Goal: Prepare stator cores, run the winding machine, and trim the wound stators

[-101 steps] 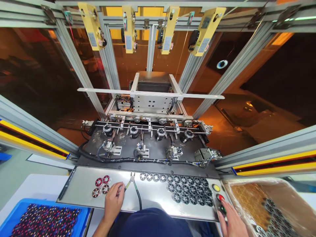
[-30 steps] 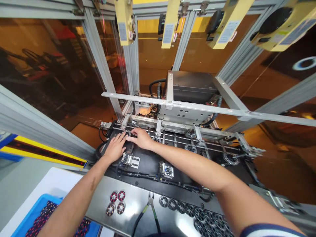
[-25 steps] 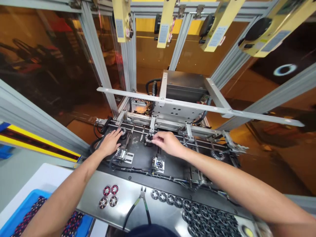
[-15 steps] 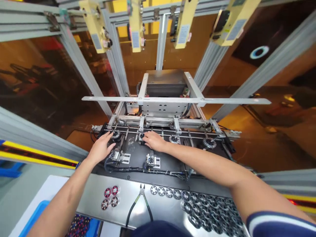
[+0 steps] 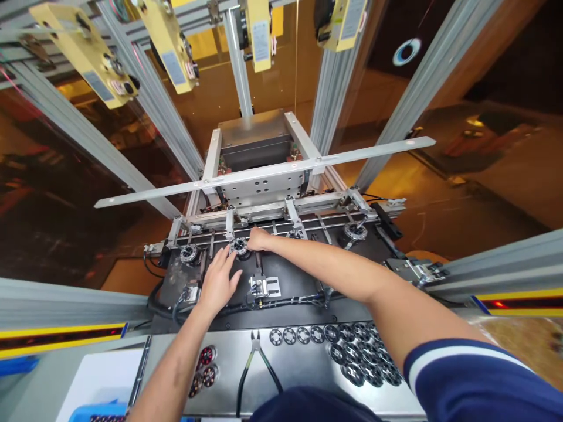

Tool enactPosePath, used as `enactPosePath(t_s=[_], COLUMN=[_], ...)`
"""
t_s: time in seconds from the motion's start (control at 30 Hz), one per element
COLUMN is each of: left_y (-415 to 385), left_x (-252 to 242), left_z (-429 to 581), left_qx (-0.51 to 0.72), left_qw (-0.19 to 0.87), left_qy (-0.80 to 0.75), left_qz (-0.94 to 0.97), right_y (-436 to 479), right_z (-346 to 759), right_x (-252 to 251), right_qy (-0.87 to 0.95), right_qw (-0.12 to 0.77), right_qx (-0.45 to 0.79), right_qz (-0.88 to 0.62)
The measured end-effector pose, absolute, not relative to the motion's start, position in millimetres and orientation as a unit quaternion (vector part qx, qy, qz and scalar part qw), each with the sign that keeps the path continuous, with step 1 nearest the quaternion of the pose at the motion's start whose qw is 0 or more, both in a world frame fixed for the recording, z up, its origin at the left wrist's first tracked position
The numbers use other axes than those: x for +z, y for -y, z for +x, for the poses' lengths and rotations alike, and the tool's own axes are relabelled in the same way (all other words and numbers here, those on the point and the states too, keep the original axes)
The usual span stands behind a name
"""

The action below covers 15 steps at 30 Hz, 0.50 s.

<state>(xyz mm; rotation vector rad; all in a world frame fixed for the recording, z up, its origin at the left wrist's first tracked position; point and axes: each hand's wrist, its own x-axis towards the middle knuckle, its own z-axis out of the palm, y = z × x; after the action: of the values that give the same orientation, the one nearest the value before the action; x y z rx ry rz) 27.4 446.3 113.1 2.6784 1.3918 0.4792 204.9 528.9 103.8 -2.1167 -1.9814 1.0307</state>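
A row of round fixtures runs along the black machine bed. My left hand (image 5: 220, 280) has its fingers spread, with the fingertips at the near left side of the second round fixture (image 5: 240, 247). On that fixture's right side is my right hand (image 5: 259, 239), its fingers curled together; what they hold, if anything, is hidden. The leftmost fixture (image 5: 189, 254) stands free of both hands. Behind my right wrist the third fixture (image 5: 294, 234) is partly covered, and the fourth (image 5: 355, 231) sits at the right.
A long metal bar (image 5: 264, 173) crosses above the bed. Pliers (image 5: 255, 346) lie on the steel tray (image 5: 303, 375), between red-wound rings (image 5: 208, 355) and several dark rings (image 5: 353, 374). Yellow units (image 5: 173, 53) hang overhead. A small clamp block (image 5: 259, 286) stands near my hands.
The view has turned and shifted. My left hand has moved right, from the leftmost fixture to the second. My right hand has gone from that fixture's top to its right side, fingers more curled.
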Motion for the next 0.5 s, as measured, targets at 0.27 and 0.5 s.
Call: enactPosePath(t_s=[0.27,0.5], left_y=[-456,-455], left_x=[87,83], left_z=[41,41], left_qx=[0.111,0.08], left_qw=[0.053,0.059], left_qy=[-0.46,-0.469], left_qz=[0.879,0.877], right_y=[-545,-534], right_z=[215,208], right_x=[109,108], right_qy=[0.573,0.586], right_qw=[0.084,0.098], right_qx=[0.386,0.434], right_qz=[-0.718,-0.677])
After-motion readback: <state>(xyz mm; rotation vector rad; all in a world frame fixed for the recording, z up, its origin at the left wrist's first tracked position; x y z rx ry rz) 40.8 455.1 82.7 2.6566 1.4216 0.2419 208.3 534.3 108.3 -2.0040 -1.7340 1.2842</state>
